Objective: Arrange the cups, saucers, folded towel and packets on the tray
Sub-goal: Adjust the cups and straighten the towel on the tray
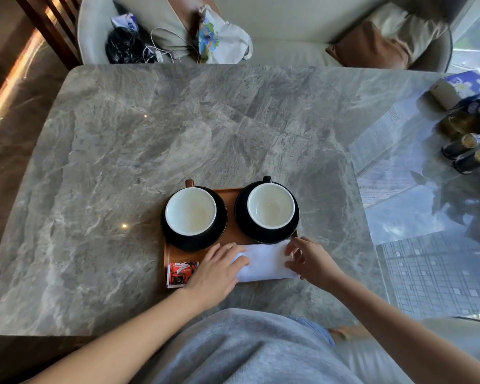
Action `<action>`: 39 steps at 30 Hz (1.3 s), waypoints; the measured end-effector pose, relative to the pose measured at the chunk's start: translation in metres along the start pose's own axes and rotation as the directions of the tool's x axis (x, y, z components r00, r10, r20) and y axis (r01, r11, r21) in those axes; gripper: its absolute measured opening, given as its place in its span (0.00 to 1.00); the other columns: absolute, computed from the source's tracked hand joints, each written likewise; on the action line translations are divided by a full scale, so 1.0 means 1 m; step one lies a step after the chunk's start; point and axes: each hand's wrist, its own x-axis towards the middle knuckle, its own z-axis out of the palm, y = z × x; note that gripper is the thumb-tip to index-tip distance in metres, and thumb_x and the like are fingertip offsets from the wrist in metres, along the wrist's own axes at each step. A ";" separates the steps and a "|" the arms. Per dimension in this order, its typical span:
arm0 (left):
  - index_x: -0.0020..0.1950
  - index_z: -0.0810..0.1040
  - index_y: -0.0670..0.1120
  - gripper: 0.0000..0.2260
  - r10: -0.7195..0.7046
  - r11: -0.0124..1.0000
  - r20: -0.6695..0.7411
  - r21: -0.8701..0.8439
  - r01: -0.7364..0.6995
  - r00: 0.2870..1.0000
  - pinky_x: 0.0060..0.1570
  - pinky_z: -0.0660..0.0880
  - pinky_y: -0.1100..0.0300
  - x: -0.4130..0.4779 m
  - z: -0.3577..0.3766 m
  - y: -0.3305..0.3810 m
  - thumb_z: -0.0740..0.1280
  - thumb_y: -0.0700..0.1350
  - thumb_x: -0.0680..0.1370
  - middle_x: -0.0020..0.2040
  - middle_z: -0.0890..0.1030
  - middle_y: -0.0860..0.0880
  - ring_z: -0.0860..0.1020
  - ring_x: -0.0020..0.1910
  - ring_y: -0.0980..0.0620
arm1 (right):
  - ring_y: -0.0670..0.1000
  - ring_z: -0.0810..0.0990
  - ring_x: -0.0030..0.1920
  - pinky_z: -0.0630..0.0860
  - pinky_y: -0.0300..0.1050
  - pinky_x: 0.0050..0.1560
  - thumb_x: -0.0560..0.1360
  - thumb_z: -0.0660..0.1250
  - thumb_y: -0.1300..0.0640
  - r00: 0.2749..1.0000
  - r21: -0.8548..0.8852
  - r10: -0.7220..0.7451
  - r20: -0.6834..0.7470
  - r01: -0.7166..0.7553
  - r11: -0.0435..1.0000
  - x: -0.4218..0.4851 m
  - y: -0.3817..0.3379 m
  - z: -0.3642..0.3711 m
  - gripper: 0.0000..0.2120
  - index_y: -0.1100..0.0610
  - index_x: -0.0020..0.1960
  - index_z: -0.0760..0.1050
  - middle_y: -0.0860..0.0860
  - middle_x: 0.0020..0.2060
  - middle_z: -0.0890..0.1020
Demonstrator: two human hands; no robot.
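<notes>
A brown tray (231, 217) lies near the table's front edge. On it stand two white-lined cups, the left cup (190, 211) on a black saucer (178, 239) and the right cup (271, 205) on its own black saucer (240, 217). A folded white towel (266, 263) lies along the tray's near right side. My left hand (215, 271) rests flat on the towel's left end. My right hand (309, 260) touches its right end with spread fingers. A red packet (180, 273) sits at the tray's near left corner, beside my left hand.
The grey marble table (150, 134) spreads wide behind the tray. Dark bottles (468, 153) and a blue box (466, 84) stand at the far right. A sofa with bags and cables (161, 42) lies behind the table's far edge.
</notes>
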 end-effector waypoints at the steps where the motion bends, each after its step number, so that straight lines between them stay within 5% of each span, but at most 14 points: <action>1: 0.64 0.69 0.50 0.18 -0.015 1.000 0.016 0.002 0.015 1.000 0.73 0.56 0.48 -0.002 0.001 -0.002 0.64 0.45 0.74 0.71 0.67 0.49 0.63 0.72 0.47 | 0.51 0.77 0.34 0.80 0.49 0.35 0.70 0.70 0.60 1.000 -0.002 -0.003 -0.002 0.003 1.000 0.000 -0.002 0.002 0.07 0.54 0.46 0.73 0.52 0.43 0.74; 3: 0.65 0.68 0.50 0.18 -0.027 1.000 0.034 0.009 0.027 0.999 0.73 0.54 0.48 -0.007 0.000 -0.005 0.63 0.45 0.75 0.72 0.65 0.50 0.61 0.73 0.48 | 0.51 0.76 0.34 0.79 0.51 0.38 0.70 0.70 0.60 1.000 0.006 -0.019 -0.006 0.019 1.000 0.000 -0.006 0.005 0.08 0.53 0.45 0.73 0.51 0.43 0.74; 9: 0.57 0.75 0.53 0.19 -0.005 0.996 -0.014 0.089 0.007 1.000 0.64 0.71 0.50 -0.011 -0.006 -0.006 0.73 0.47 0.67 0.63 0.76 0.53 0.74 0.65 0.51 | 0.52 0.76 0.33 0.77 0.50 0.37 0.69 0.70 0.61 1.000 0.035 -0.029 -0.002 0.029 0.999 0.003 -0.010 0.007 0.09 0.55 0.43 0.70 0.51 0.43 0.73; 16: 0.60 0.72 0.52 0.19 -0.017 0.994 -0.020 0.110 0.019 1.000 0.68 0.67 0.48 -0.011 0.000 -0.007 0.70 0.46 0.71 0.67 0.73 0.52 0.69 0.70 0.50 | 0.51 0.74 0.37 0.72 0.45 0.38 0.69 0.69 0.60 1.000 0.013 -0.008 -0.001 0.008 1.000 0.005 -0.008 0.012 0.10 0.52 0.43 0.68 0.52 0.44 0.73; 21: 0.60 0.75 0.51 0.20 0.004 0.988 -0.050 0.157 0.004 0.999 0.65 0.70 0.46 -0.014 -0.003 -0.005 0.71 0.50 0.69 0.67 0.75 0.52 0.71 0.69 0.51 | 0.53 0.75 0.41 0.75 0.51 0.41 0.70 0.68 0.59 1.000 -0.035 -0.016 -0.004 0.016 0.999 0.003 -0.010 0.013 0.09 0.53 0.45 0.68 0.51 0.49 0.72; 26: 0.69 0.71 0.47 0.28 0.002 0.976 -0.115 0.216 0.023 0.993 0.63 0.72 0.44 -0.022 -0.002 -0.003 0.68 0.56 0.72 0.71 0.71 0.50 0.69 0.70 0.51 | 0.51 0.75 0.49 0.72 0.47 0.32 0.70 0.70 0.54 0.974 -0.272 -0.207 -0.095 0.174 0.946 -0.008 -0.010 0.015 0.16 0.46 0.53 0.66 0.45 0.59 0.67; 30: 0.72 0.67 0.46 0.31 0.006 0.964 -0.096 0.266 0.020 0.995 0.63 0.71 0.42 -0.026 0.003 -0.006 0.68 0.56 0.72 0.72 0.68 0.49 0.67 0.71 0.50 | 0.49 0.69 0.61 0.76 0.48 0.35 0.73 0.67 0.52 0.969 -0.334 -0.247 -0.031 0.223 0.916 -0.009 -0.009 0.018 0.18 0.45 0.60 0.66 0.45 0.62 0.67; 39: 0.73 0.64 0.45 0.33 -0.015 0.962 -0.015 0.272 0.019 1.000 0.65 0.68 0.41 -0.024 0.011 -0.008 0.67 0.57 0.72 0.73 0.66 0.48 0.65 0.72 0.50 | 0.48 0.69 0.62 0.69 0.43 0.35 0.74 0.66 0.51 0.971 -0.361 -0.240 -0.021 0.217 0.907 -0.006 -0.004 0.023 0.18 0.45 0.63 0.66 0.43 0.62 0.67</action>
